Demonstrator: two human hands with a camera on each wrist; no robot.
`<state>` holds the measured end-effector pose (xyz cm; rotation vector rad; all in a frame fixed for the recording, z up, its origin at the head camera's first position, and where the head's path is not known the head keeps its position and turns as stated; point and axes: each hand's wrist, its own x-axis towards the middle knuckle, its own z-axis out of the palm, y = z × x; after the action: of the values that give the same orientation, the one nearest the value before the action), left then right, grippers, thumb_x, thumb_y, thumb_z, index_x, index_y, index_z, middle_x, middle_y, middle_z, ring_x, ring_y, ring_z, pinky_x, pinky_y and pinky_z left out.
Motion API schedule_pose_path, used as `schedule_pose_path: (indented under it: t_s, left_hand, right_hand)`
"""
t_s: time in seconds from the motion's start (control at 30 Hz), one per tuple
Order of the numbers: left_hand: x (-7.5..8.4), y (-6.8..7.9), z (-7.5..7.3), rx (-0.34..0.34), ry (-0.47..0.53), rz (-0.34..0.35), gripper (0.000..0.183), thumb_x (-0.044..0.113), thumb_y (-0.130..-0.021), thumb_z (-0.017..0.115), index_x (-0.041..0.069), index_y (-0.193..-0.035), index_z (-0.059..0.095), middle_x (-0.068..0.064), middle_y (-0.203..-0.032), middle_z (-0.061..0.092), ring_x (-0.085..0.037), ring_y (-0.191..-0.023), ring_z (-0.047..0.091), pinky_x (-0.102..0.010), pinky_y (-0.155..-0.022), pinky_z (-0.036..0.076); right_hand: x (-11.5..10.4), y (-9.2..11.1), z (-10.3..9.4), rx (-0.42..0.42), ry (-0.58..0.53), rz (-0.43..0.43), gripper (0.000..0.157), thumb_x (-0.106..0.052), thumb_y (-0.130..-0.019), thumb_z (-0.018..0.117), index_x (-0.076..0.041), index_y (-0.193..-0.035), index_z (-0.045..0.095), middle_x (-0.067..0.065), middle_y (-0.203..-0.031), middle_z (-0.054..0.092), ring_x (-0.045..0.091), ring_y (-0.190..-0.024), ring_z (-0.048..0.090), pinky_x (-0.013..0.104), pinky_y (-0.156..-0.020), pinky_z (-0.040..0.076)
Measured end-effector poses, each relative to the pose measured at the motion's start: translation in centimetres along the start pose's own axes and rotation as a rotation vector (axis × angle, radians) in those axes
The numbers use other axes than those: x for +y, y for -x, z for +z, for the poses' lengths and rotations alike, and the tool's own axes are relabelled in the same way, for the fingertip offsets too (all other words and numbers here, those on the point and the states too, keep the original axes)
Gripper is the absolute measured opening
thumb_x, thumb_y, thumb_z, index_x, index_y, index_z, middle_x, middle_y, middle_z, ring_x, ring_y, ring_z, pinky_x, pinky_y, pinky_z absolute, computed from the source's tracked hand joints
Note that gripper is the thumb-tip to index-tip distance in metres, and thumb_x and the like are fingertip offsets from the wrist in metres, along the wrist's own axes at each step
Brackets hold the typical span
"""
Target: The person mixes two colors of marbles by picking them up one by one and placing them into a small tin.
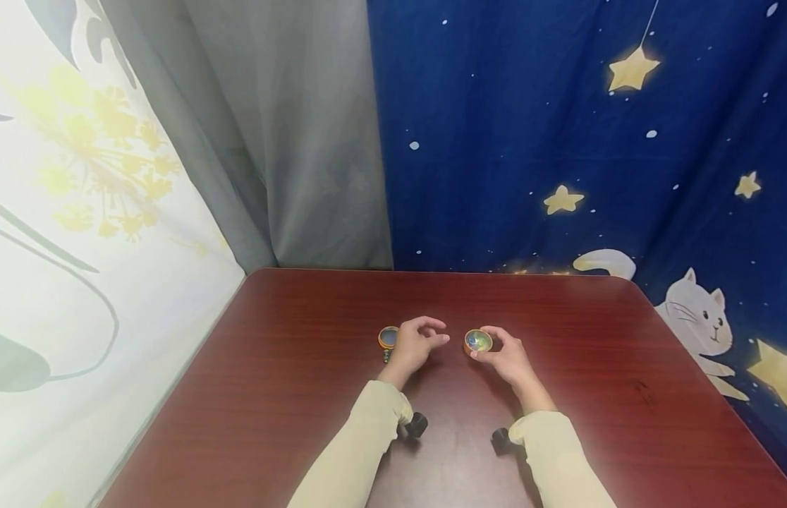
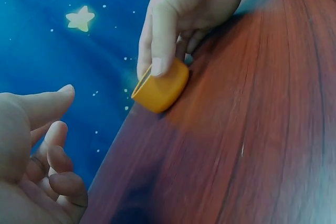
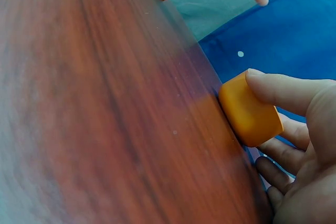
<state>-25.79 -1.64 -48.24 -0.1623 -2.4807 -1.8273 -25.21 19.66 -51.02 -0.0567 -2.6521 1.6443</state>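
Note:
My right hand (image 1: 511,358) pinches a small round orange cup (image 1: 478,341) between thumb and fingers. From above, the cup's inside looks shiny, with green and blue in it. Both wrist views show the smooth orange outer wall (image 3: 249,113), low at the tabletop. To the left, my left hand (image 1: 414,346) hovers over the table with fingers loosely bent and nothing in them. Partly behind that hand lies a round orange-rimmed disc (image 1: 388,337) with a dark grey-blue face. Green beads (image 1: 386,356) hang at its near side.
The reddish-brown wooden table (image 1: 292,395) runs back to a grey curtain (image 1: 317,141) and a blue star-patterned curtain (image 1: 495,141). A white patterned cloth (image 1: 82,282) borders the left side. Black devices (image 1: 416,425) sit at both wrists.

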Motion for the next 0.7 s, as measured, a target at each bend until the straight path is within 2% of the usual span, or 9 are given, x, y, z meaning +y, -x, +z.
schedule_pose_path:
  t_s: [0.2, 0.5, 0.6, 0.7]
  left_hand:
    - [-0.3, 0.3, -1.5, -0.011, -0.025, 0.022, 0.018, 0.015, -0.080, 0.081, 0.013, -0.096, 0.074, 0.001, -0.072, 0.057, -0.012, -0.054, 0.048, -0.026, -0.047, 0.041]
    - [-0.6, 0.8, -2.8, 0.004, -0.080, 0.061, 0.016, 0.015, -0.079, 0.082, 0.015, -0.093, 0.074, 0.002, -0.071, 0.057, -0.012, -0.056, 0.049, -0.027, -0.050, 0.042]
    - [-0.5, 1.1, -3.3, -0.007, -0.103, 0.073, 0.019, 0.016, -0.080, 0.081, 0.013, -0.096, 0.074, 0.002, -0.072, 0.057, -0.013, -0.057, 0.049, -0.028, -0.051, 0.042]
    - [-0.5, 1.4, -3.7, -0.018, -0.115, 0.070, 0.022, 0.016, -0.080, 0.081, 0.010, -0.100, 0.074, 0.001, -0.072, 0.057, -0.014, -0.057, 0.049, -0.028, -0.049, 0.042]
  right_hand:
    - [-0.1, 0.0, 0.0, -0.001, 0.002, -0.014, 0.059, -0.014, -0.074, 0.084, -0.006, -0.127, 0.059, 0.017, -0.122, 0.059, 0.033, -0.116, 0.048, 0.052, -0.098, 0.033]
    - [0.0, 0.0, -0.1, -0.004, 0.017, 0.000, 0.059, -0.015, -0.075, 0.083, -0.008, -0.128, 0.058, 0.018, -0.124, 0.056, 0.036, -0.123, 0.038, 0.056, -0.101, 0.027]
    - [0.0, 0.1, -0.1, -0.002, 0.022, 0.004, 0.059, -0.015, -0.074, 0.083, -0.008, -0.128, 0.058, 0.019, -0.124, 0.055, 0.037, -0.125, 0.035, 0.057, -0.102, 0.025]
    - [0.0, 0.1, -0.2, -0.005, 0.021, 0.002, 0.060, -0.015, -0.074, 0.084, -0.008, -0.128, 0.058, 0.019, -0.125, 0.056, 0.036, -0.124, 0.037, 0.056, -0.101, 0.027]
